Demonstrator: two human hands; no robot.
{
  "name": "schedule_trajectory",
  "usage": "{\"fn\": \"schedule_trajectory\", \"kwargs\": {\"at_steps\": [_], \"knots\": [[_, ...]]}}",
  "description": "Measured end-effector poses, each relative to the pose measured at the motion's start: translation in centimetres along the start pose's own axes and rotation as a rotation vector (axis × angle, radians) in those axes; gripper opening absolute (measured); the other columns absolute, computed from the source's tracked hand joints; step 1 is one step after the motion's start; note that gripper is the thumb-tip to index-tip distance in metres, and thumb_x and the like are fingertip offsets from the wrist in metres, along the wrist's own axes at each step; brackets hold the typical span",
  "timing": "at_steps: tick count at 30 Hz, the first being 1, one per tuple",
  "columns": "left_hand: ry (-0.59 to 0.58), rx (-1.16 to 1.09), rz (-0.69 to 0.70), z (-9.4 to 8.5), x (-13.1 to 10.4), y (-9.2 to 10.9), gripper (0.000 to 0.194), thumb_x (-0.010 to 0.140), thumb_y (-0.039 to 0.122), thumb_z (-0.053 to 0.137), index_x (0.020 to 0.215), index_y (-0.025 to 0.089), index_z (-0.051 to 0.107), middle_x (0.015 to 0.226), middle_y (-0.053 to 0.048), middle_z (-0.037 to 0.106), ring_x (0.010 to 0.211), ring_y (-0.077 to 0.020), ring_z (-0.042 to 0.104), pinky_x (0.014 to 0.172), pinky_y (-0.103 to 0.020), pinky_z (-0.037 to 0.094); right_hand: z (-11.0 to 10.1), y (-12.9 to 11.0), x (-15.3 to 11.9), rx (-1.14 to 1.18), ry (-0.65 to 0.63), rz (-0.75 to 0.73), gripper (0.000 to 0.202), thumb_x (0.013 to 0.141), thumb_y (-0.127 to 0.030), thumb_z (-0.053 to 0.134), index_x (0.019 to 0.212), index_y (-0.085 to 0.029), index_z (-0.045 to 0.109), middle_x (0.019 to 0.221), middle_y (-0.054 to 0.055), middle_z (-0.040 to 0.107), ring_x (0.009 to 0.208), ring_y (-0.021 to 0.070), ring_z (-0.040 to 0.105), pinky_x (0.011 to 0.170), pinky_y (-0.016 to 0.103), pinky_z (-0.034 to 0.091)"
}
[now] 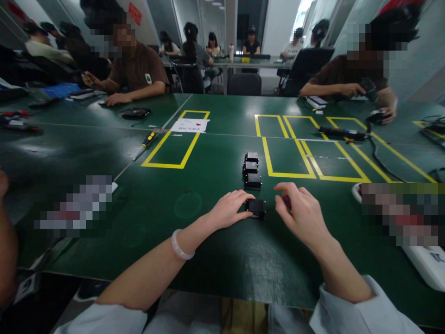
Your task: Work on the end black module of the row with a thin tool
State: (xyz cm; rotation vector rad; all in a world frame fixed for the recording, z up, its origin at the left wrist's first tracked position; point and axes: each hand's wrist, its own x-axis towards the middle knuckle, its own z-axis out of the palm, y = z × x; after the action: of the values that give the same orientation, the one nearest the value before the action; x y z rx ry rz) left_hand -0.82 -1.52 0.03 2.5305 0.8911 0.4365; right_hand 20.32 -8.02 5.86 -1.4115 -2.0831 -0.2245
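On the green table (208,185) lies a small black block (256,207), its left end between the thumb and fingers of my left hand (230,209). A pale bracelet (181,244) circles my left wrist. Just right of the block, my right hand (301,211) is off it, fingers curled, with something small and dark partly visible at the fingers; I cannot make it out. Beyond the block, three similar black blocks stand in a row, the nearest (253,181), the middle (251,167) and the farthest (251,157).
Yellow tape rectangles (292,176) mark the table. A yellow-black screwdriver (148,139) and a paper sheet (190,125) lie at left, a black tool (342,133) with a cable at right. People sit across the table; a white-edged object (426,269) is at far right.
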Motion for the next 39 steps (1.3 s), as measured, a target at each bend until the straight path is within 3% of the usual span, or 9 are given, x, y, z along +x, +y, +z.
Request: {"fn": "schedule_trajectory", "kwargs": {"at_steps": [5, 11, 14, 20, 27, 32, 39], "knots": [[0.003, 0.005, -0.002, 0.01, 0.00, 0.01, 0.036, 0.089, 0.038, 0.060, 0.119, 0.023, 0.050, 0.111, -0.005, 0.057, 0.101, -0.0216, 0.055, 0.088, -0.034, 0.044, 0.05, 0.00, -0.03, -0.008, 0.014, 0.000, 0.012, 0.093, -0.028, 0.047, 0.092, -0.019, 0.055, 0.063, -0.002, 0.058, 0.055, 0.0133, 0.049, 0.061, 0.026, 0.036], [0.008, 0.003, 0.007, 0.15, 0.05, -0.08, 0.035, 0.089, 0.038, 0.060, 0.119, 0.023, 0.050, 0.111, -0.005, 0.057, 0.102, -0.0217, 0.055, 0.088, -0.034, 0.044, 0.17, 0.09, -0.14, 0.006, -0.005, 0.021, 0.014, 0.091, -0.025, 0.046, 0.101, -0.017, 0.053, 0.066, -0.001, 0.059, 0.058, 0.0142, 0.051, 0.065, 0.027, 0.037], [0.008, 0.002, 0.003, 0.19, 0.03, -0.13, 0.035, 0.088, 0.038, 0.060, 0.119, 0.023, 0.051, 0.111, -0.005, 0.057, 0.101, -0.0220, 0.055, 0.087, -0.034, 0.044, 0.19, 0.20, -0.16, -0.006, -0.010, 0.013, 0.015, 0.093, -0.032, 0.048, 0.090, -0.019, 0.055, 0.061, -0.002, 0.056, 0.056, 0.0134, 0.049, 0.062, 0.026, 0.036], [0.004, -0.008, 0.004, 0.12, 0.00, -0.12, 0.035, 0.089, 0.037, 0.059, 0.120, 0.023, 0.050, 0.111, -0.006, 0.057, 0.103, -0.0225, 0.055, 0.088, -0.034, 0.044, 0.03, 0.13, -0.20, 0.006, -0.001, 0.016, 0.012, 0.090, -0.021, 0.046, 0.099, -0.017, 0.053, 0.067, -0.001, 0.059, 0.058, 0.0141, 0.050, 0.064, 0.027, 0.037], [0.002, 0.004, -0.003, 0.00, 0.04, -0.03, 0.036, 0.088, 0.038, 0.060, 0.119, 0.023, 0.050, 0.112, -0.006, 0.057, 0.101, -0.0222, 0.055, 0.086, -0.034, 0.044, 0.13, 0.27, -0.24, -0.011, 0.007, 0.031, 0.015, 0.093, -0.032, 0.048, 0.090, -0.019, 0.055, 0.059, -0.003, 0.053, 0.055, 0.0140, 0.046, 0.060, 0.026, 0.036], [0.002, 0.004, 0.001, 0.07, 0.02, -0.08, 0.036, 0.088, 0.037, 0.061, 0.120, 0.023, 0.050, 0.111, -0.005, 0.057, 0.101, -0.0216, 0.055, 0.087, -0.034, 0.044, 0.15, 0.22, -0.25, 0.035, -0.003, 0.054, 0.012, 0.090, -0.022, 0.045, 0.098, -0.017, 0.053, 0.066, -0.001, 0.059, 0.058, 0.0148, 0.050, 0.063, 0.027, 0.039], [0.004, 0.008, 0.003, 0.18, 0.05, -0.17, 0.037, 0.088, 0.037, 0.062, 0.119, 0.023, 0.050, 0.113, -0.005, 0.057, 0.104, -0.0222, 0.054, 0.088, -0.034, 0.044, 0.35, 0.47, -0.50, 0.060, -0.021, 0.092, 0.014, 0.091, -0.029, 0.046, 0.098, -0.019, 0.053, 0.069, 0.000, 0.061, 0.060, 0.0152, 0.052, 0.064, 0.028, 0.039]]}}
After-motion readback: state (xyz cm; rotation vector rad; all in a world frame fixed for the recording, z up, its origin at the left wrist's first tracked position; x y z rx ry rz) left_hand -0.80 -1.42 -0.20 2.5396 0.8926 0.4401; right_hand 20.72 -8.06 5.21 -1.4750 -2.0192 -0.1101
